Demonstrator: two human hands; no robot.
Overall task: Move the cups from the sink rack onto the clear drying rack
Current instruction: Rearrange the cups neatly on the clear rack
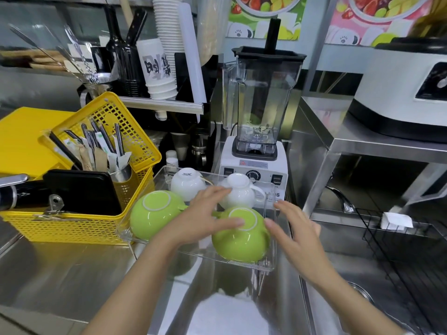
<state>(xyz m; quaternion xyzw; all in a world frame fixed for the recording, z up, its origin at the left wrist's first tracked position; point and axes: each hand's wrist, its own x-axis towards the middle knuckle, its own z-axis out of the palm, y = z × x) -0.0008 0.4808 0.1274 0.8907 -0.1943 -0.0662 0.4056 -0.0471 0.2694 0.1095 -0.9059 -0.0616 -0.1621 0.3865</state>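
Four cups sit upside down in the clear rack (271, 238), which stands on the steel worktop (60, 274) near its right edge, just beside the sink. Two white cups are at the back: one (187, 183) at the back left and one (240, 191) at the back right. Two green cups are at the front: one (154, 213) at the front left corner and one (242, 240) at the front right corner.

The left hand (208, 213) rests over the rack, with its fingers (238, 222) spread and lying flat on the bottom of the front right green cup. It is not gripping anything. The right hand (297, 228) is open too, just beside the same cup at the right wall of the rack, holding nothing.

The black sink rack (399, 250) on the right shows no cups, only a white cloth (396, 220) at its back edge. So the job looks almost done.

What could go wrong? The front right green cup sits close to the front rim. A push from the left hand could slide it into the wall or tip it out. The cups are packed close, so a bump could knock the green one against the white one behind it and chip it. The yellow basket (101, 189) touches the rack on the left, so a shove could jam the rack against it.
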